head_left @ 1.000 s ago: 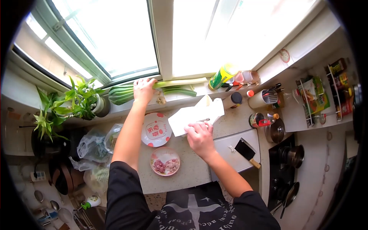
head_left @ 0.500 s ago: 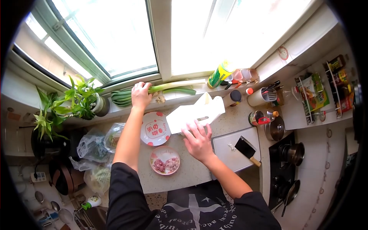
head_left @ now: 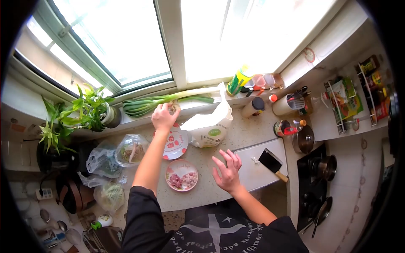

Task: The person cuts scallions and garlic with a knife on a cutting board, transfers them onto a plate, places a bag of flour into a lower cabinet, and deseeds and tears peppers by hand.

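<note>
My left hand (head_left: 164, 117) reaches to the windowsill, fingers closed on a knobbly piece of ginger (head_left: 172, 109). Behind it, leeks (head_left: 145, 104) with long green tops lie along the sill. A white plastic bag (head_left: 213, 130) with a green label stands on the counter, its top flopped open. In front of that bag my right hand (head_left: 228, 170) hovers with fingers apart, holding nothing, beside the white cutting board (head_left: 253, 179). A cleaver (head_left: 272, 163) with a wooden handle rests on the board near small white bits (head_left: 255, 160). A pink-rimmed plate (head_left: 181, 189) holds chopped raw meat (head_left: 183, 180).
A red-patterned plate (head_left: 176, 145) sits under my left wrist. Clear plastic bags (head_left: 105, 160) with vegetables are at left, below a potted plant (head_left: 95, 111). Jars and a sauce bottle (head_left: 291, 127) stand at right, beside a lidded pot (head_left: 303, 139) and the stove (head_left: 311, 185).
My left hand has moved from the leeks toward me and closed on the ginger. My right hand has left the white bag and drawn back; the bag's top has shifted.
</note>
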Available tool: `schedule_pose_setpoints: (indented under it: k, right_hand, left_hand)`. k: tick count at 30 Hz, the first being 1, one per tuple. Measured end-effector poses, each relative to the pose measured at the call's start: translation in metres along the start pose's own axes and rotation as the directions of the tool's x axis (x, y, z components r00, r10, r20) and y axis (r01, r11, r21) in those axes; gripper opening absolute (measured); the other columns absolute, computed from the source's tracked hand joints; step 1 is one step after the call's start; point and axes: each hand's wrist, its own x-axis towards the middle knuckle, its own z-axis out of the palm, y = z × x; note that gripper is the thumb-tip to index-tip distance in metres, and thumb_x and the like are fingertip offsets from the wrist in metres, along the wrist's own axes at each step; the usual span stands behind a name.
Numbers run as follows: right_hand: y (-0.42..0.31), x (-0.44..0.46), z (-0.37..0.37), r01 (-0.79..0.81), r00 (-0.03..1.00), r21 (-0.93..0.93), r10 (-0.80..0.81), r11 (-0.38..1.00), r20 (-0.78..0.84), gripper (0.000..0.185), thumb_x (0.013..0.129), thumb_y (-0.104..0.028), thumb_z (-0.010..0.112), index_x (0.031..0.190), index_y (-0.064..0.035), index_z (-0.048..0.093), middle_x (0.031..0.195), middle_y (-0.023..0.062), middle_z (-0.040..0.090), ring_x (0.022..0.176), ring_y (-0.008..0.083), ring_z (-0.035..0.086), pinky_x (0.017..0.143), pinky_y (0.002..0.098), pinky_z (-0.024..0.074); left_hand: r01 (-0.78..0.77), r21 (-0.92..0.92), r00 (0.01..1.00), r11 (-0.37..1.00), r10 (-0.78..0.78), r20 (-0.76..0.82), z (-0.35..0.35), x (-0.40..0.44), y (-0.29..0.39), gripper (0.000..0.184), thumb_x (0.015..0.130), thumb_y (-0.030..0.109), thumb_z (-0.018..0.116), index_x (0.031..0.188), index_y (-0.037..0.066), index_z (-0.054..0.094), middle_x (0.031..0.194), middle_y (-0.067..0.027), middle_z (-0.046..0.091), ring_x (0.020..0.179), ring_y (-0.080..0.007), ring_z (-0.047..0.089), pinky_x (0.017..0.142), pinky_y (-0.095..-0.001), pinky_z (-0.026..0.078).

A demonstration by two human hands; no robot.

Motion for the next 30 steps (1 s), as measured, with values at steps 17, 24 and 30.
schedule_pose_setpoints:
  k: [17,24,30]
  right_hand:
    - [0.083,-0.168,-0.039,-0.4,0.908,-0.114,0.41,0.909,0.083,0.042,0.08,-0.015,0.073,0.121,-0.0123,0.069,0.132,0.0104,0.058,0.132,0.0348,0.046,0.115,0.0522,0.0279]
    - [0.166,-0.218,-0.054,-0.616,0.785,0.003,0.614,0.787,0.079,0.036,0.084,-0.009,0.069,0.12,-0.005,0.066,0.101,0.0131,0.065,0.088,0.0312,0.065,0.08,0.0408,0.0541]
    - [0.247,-0.24,-0.064,-0.572,0.819,-0.03,0.573,0.82,0.033,0.029,0.086,-0.01,0.069,0.114,-0.0072,0.066,0.097,0.0118,0.065,0.08,0.0305,0.066,0.073,0.0403,0.0547]
  left_hand:
    - [0.398,-0.595,0.9,0.698,-0.423,0.105,-0.014,-0.064,-0.001,0.044,0.085,0.008,0.074,0.128,0.002,0.066,0.107,-0.0108,0.075,0.094,-0.0185,0.072,0.086,-0.0334,0.058]
    - [0.598,-0.733,0.749,0.325,-0.553,0.366,-0.046,-0.232,0.051,0.054,0.09,-0.003,0.071,0.139,-0.001,0.048,0.116,-0.0089,0.064,0.104,-0.016,0.065,0.089,-0.0289,0.054]
    - [0.71,-0.528,0.684,0.467,-0.277,0.675,-0.034,-0.346,0.169,0.052,0.084,0.004,0.074,0.131,0.003,0.052,0.11,-0.0101,0.066,0.096,-0.0168,0.066,0.081,-0.0285,0.055]
